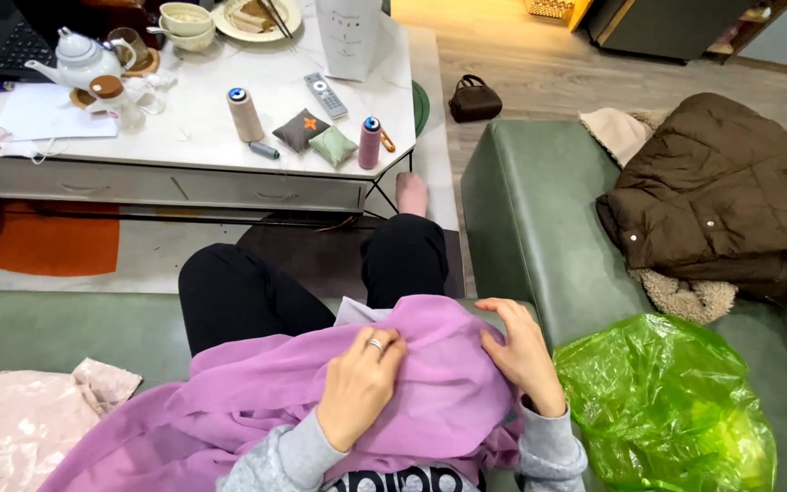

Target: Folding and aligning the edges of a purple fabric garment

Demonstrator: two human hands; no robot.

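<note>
A purple sheer cloth (257, 401) is bunched over my lap on the green sofa (521, 210). My left hand (357, 383), with a ring on one finger, presses on the cloth near its middle, fingers curled into the fabric. My right hand (521, 351) rests on the cloth's right edge with fingers bent, pinching a fold. A white piece (357, 312) peeks out from under the cloth by my knees.
A green plastic bag (667, 410) lies on the sofa to my right, a brown jacket (721, 191) beyond it. Pink cloth (20, 424) lies at left. The white coffee table (184, 137) holds thread spools, small cushions, a remote, a teapot and dishes. A dark handbag (474, 98) sits on the floor.
</note>
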